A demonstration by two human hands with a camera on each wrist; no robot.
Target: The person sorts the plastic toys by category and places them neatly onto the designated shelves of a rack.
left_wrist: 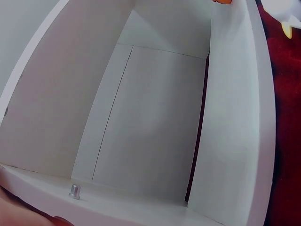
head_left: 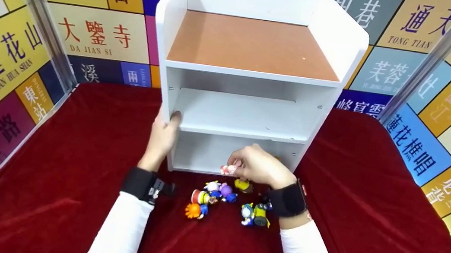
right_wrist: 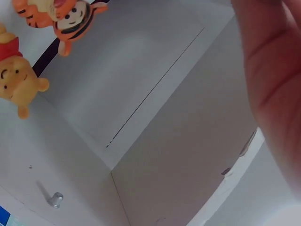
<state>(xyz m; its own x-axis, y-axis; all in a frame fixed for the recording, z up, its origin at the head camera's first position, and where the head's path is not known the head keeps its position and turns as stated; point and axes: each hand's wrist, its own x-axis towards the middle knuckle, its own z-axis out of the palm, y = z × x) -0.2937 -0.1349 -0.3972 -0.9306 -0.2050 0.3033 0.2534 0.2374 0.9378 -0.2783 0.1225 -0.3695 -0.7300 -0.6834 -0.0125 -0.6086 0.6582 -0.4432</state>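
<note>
My left hand grips the left side panel of a white shelf unit, thumb over its front edge. Part of that hand appears at the lower left of the left wrist view. Before the bottom compartment, my right hand pinches a small red-and-white figurine. The right wrist view shows a Tigger figurine and a Winnie-the-Pooh figurine inside the bottom compartment. In the head view my right hand mostly hides them.
Several figurines lie on the dark red cloth between my forearms, including an orange-headed one, a purple one and a yellow-and-dark one. The unit has a brown top and a middle shelf. Metal shelf pins protrude inside.
</note>
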